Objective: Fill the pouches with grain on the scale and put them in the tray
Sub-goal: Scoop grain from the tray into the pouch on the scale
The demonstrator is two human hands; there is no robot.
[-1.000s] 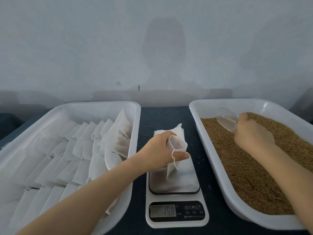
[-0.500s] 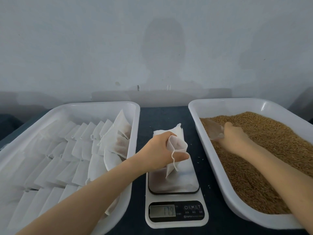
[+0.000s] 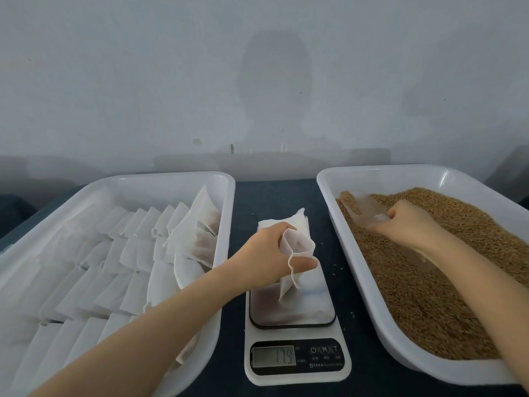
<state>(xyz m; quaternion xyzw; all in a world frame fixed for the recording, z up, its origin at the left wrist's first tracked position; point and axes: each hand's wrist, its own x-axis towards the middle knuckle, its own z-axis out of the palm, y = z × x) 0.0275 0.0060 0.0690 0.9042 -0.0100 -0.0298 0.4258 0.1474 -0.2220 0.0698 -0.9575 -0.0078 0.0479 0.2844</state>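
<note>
The left hand [image 3: 264, 255] has its grip clamped on the open pouch [image 3: 299, 246], which stands on the scale [image 3: 310, 303] near the surface's front edge. The right hand [image 3: 408, 222] has its grip closed round a scoop [image 3: 362, 209] dug into grain [image 3: 429, 282] by the right edge. A heaped scoop or a sagging pouch mouth would likely scatter grain. Leaning on the pouch would skew the reading.

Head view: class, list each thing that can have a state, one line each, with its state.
left hand: holding the pouch's mouth open
pouch: open, on the scale
scale: on, showing 179
right hand: gripping the scoop
scoop: dipped in the grain
right tray: partly filled with grain
left tray: holding rows of pouches
</note>
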